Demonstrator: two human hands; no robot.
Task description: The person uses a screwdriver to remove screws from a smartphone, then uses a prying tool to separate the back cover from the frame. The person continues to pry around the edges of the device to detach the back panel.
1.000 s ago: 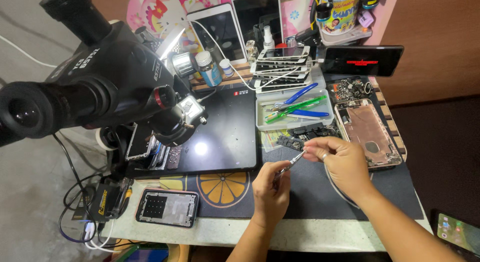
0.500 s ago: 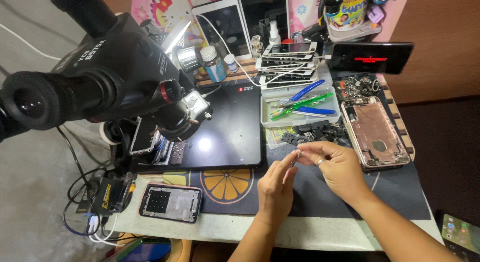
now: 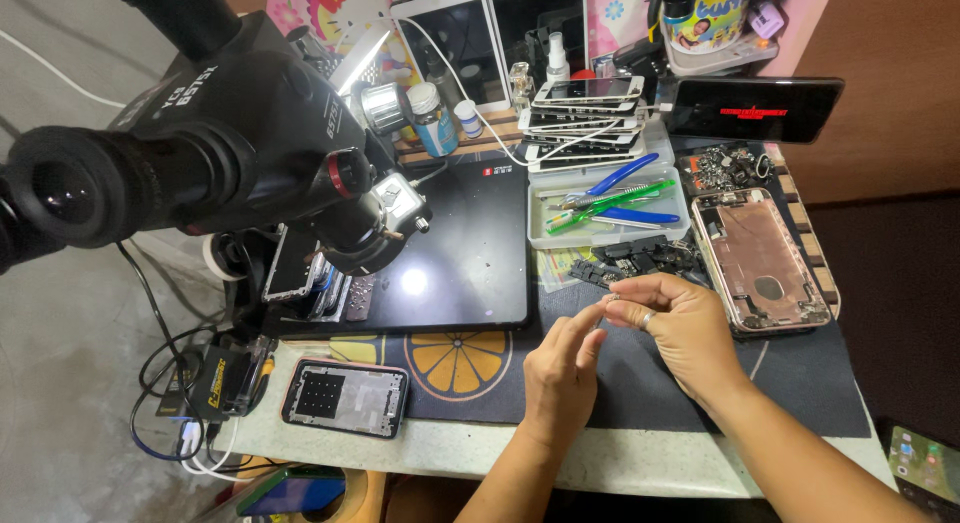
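In the head view, both hands sit a little lower and more central than half a second ago, and the thin tool seen between them a second ago no longer shows. The left hand (image 3: 562, 375) is right of centre in the lower half of the frame, its fingers half curled and its index finger stretched up toward the other hand. The right hand (image 3: 680, 326) lies just beside it to the right, thumb and forefinger pinched together on a tiny part (image 3: 611, 299), pale and too small to identify; it may be a screw. That part sits at the right fingertips, with the left index tip touching it or just short of it. I cannot tell whether the left hand holds anything itself.

Both hands hover over the dark work mat (image 3: 640, 383). Right of them lies an opened rose-gold phone shell (image 3: 760, 263); above them, a clear tray of tools (image 3: 605, 205). The black microscope (image 3: 200, 153) fills the upper left.
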